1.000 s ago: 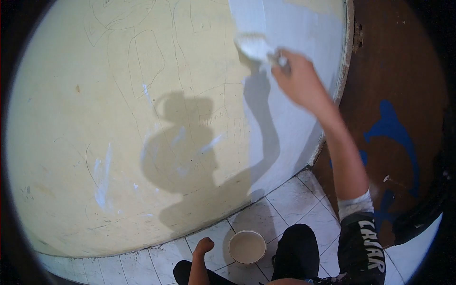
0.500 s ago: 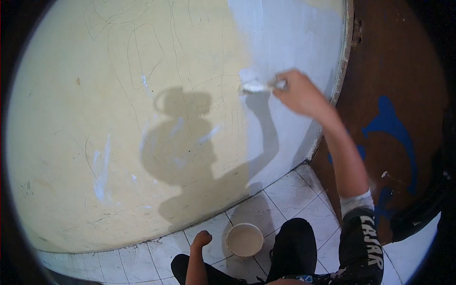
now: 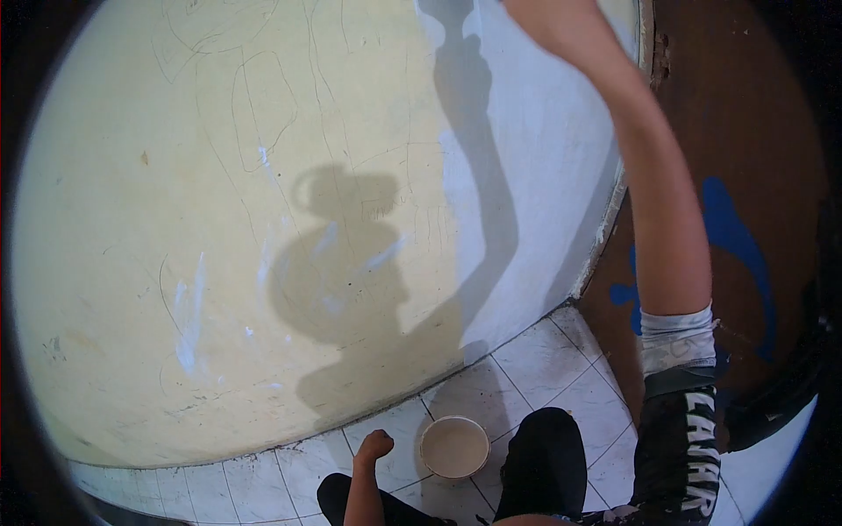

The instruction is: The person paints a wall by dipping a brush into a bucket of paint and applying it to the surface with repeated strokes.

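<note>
My right hand [image 3: 554,24] is raised against the upper part of the wall, cut off by the top edge of the view. Its fingers are out of sight, but the shadow above the arm's shadow shows a brush-like shape held in it. White-blue paint [image 3: 553,167] covers the wall's right strip beside the bare cream wall [image 3: 114,219]. My left hand [image 3: 377,444] is closed in a fist near my knee, with nothing seen in it. Just right of it, a round tub [image 3: 454,447] of pale paint stands on the tiles.
A brown door [image 3: 745,105] with blue dolphin shapes adjoins the painted strip on the right. White tiled floor [image 3: 553,359] runs along the wall's foot. My knees [image 3: 544,456] are bent close to the tub. Pencil lines and paint smears mark the cream wall.
My right hand has moved up the wall with the paintbrush, which has left the view at the top. My left hand stays in nearly the same place.
</note>
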### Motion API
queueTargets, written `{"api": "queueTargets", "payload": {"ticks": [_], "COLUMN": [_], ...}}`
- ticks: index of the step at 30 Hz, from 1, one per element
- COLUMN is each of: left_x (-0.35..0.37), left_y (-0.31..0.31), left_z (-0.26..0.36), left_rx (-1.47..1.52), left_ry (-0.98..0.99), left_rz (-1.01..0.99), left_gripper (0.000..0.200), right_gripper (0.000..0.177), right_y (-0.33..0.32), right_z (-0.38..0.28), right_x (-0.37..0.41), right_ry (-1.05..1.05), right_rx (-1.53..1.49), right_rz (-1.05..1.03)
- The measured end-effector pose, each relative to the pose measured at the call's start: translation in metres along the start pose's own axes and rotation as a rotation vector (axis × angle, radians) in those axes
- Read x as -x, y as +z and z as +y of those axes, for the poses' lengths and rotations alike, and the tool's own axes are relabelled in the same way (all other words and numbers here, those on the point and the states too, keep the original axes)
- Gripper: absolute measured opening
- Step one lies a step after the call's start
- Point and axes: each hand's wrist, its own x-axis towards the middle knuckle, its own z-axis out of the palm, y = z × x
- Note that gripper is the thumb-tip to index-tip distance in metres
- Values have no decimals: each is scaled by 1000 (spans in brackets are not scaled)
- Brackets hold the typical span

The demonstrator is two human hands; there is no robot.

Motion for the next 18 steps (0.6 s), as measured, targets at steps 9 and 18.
{"api": "queueTargets", "payload": {"ticks": [9,18], "left_x": [34,34], "left_y": [-36,-27], "left_z": [45,37], "left_rx": [-26,-26], "left_ry": [-101,-77], "left_rz": [13,4], "left_gripper": [38,37], "right_gripper": [27,35], "right_y": [86,11], "right_z": [96,80], "right_x": [138,123], "right_ry": [-17,116], "right_rx": [-87,0], "right_rz": [-277,-260]}}
